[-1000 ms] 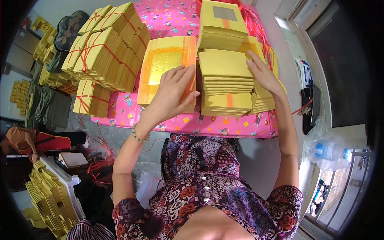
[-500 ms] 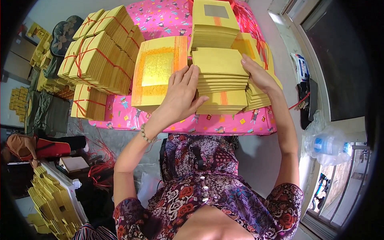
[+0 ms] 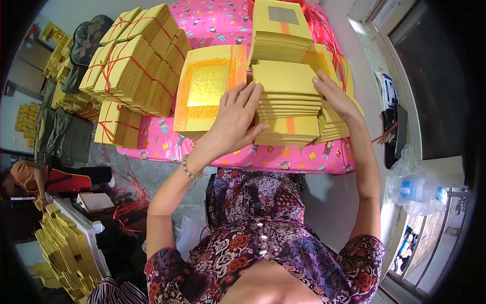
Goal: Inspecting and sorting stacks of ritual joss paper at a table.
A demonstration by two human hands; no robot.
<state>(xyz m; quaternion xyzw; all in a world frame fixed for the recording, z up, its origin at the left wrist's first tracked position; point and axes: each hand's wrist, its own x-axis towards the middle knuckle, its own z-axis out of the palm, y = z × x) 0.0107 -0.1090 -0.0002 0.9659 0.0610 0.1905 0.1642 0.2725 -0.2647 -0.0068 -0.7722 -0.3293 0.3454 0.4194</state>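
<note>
The yellow paper block with a gold-and-orange square face (image 3: 208, 83) is left standing on the pink patterned table cover (image 3: 212, 25). The left hand (image 3: 232, 117), seen a second ago over its right edge, has been shifted right to the left side of the stack of plain, folded yellow paper (image 3: 286, 77); that stack is now bracketed from both sides, apparently for steadying or squaring. The left hand's fingers are held straight and close together, thumb spread nearward. The stack's far right corner is met by the right hand (image 3: 340, 100), fingers extended; whether paper is pinched cannot be told.
</note>
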